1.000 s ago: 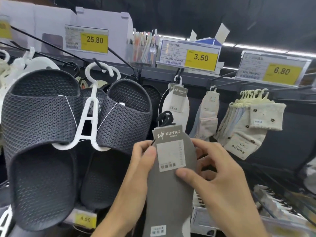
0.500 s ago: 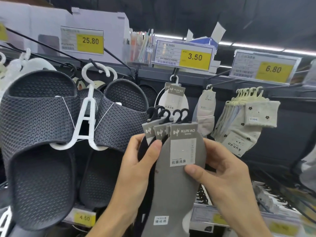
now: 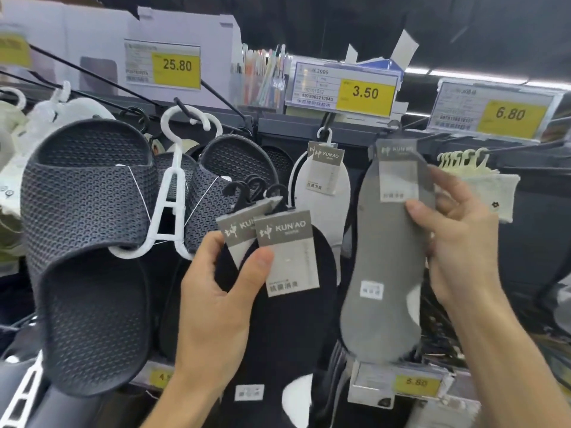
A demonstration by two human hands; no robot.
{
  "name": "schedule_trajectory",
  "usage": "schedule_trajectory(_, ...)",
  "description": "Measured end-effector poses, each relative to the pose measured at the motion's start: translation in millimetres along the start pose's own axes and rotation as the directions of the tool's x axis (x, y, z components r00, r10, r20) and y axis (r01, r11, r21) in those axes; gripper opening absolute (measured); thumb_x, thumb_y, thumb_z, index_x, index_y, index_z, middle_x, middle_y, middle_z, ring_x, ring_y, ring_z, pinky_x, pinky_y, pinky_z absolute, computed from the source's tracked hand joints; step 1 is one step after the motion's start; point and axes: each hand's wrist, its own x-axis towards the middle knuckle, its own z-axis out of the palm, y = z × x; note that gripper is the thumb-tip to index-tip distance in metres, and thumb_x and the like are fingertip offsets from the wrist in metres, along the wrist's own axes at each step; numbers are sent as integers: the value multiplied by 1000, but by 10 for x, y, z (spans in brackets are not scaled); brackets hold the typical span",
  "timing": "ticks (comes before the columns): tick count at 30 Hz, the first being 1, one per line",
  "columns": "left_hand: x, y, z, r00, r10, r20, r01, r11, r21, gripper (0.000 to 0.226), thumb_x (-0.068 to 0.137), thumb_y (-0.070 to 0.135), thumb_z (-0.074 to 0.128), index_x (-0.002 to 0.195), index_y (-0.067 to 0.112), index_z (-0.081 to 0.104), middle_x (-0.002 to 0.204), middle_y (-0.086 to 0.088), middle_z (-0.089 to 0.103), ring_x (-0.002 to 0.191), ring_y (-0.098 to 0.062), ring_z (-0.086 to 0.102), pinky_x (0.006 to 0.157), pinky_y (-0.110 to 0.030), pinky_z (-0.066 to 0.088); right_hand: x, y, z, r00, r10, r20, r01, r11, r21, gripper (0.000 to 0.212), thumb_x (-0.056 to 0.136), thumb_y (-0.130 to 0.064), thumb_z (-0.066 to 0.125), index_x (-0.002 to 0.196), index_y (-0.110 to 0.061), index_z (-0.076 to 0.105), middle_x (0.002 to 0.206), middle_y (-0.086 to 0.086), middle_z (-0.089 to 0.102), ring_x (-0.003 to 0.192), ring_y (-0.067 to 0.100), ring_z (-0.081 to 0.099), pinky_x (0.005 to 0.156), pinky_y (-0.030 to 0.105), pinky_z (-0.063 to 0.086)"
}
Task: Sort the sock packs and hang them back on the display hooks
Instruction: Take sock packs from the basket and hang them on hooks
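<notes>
Before hanging mesh slippers (image 3: 92, 230), left hand (image 3: 216, 301) pinches flat black sock packs (image 3: 287, 291); right hand (image 3: 457, 242) grips an oval grey pack (image 3: 386, 267).

The grey sock pack (image 3: 386, 257) is motion-blurred at its top, so its label cannot be read. Whether its hanger sits on a display hook cannot be told. The right hand (image 3: 460, 242) keeps most of its fingers behind that pack and covers part of the cream socks (image 3: 500, 196). The black sock packs (image 3: 293, 319) run off the bottom edge, and how many lie behind the front one is unclear. The left hand (image 3: 213, 291) hides the lower price tag (image 3: 160, 377) after "4.". The upper-left price tag (image 3: 14, 50) is cropped and unreadable.
</notes>
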Motion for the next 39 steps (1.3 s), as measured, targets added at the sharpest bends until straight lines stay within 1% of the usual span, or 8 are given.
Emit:
schedule_trajectory(8,-61,6,70,995,-86,53,87,996,-9,25,76,52,67,98,40,68,98,12,76,93,-3,71,73,-10,52,527,278,431,994,-36,103,58,973,-225,45,88,-5,67,116,-40,61,111,-5,71,93,1,68,71,13,54)
schedule_trajectory(11,-69,11,85,994,-84,68,84,996,4,25,76,52,66,98,41,68,98,14,76,93,0,70,74,-6,49,602,353,530,992,-53,118,83,960,-267,48,89,-7,68,129,-31,57,104,-21,64,87,-14,63,69,6,50)
schedule_trajectory(19,-46,-28,118,992,-95,78,95,995,4,27,72,54,67,97,43,68,96,15,76,91,2,70,73,-6,49,598,531,565,976,11,219,68,935,-349,56,92,-5,65,143,-22,48,127,-5,64,116,14,61,101,40,52)
schedule_trajectory(24,-17,-57,129,990,-106,95,109,994,-23,28,72,54,67,98,43,69,98,14,76,94,1,69,74,-7,49,442,372,532,987,-95,127,150,826,-544,51,93,-20,66,141,-29,52,121,-8,57,94,1,58,86,24,54)
schedule_trajectory(28,25,-111,135,987,-124,99,130,990,-57,29,73,54,67,100,42,70,101,12,76,96,1,69,75,-5,48,5,52,424,970,-211,121,234,946,-226,17,89,-41,64,105,-36,69,86,-10,64,68,3,59,59,24,53)
schedule_trajectory(32,56,-160,169,988,-125,89,130,990,-51,29,75,52,68,101,40,70,102,9,76,97,-5,71,75,-9,50,-432,-82,409,906,-97,411,213,945,-248,41,69,-61,72,104,-42,65,88,-17,68,71,1,61,60,9,46)
schedule_trajectory(35,70,-166,193,981,-165,99,173,982,-80,30,75,51,67,102,38,70,105,6,76,100,-11,72,78,-18,55,-543,-2,421,911,-61,408,195,935,-295,39,70,-48,78,105,-50,62,100,-22,70,89,1,65,65,9,50)
schedule_trajectory(39,63,-125,188,898,-269,349,393,847,-358,46,96,46,47,131,21,61,131,-10,66,124,-25,61,99,-35,53,-471,94,372,941,-22,337,107,966,-236,33,77,-28,82,102,-45,67,98,-18,73,88,1,67,69,16,55)
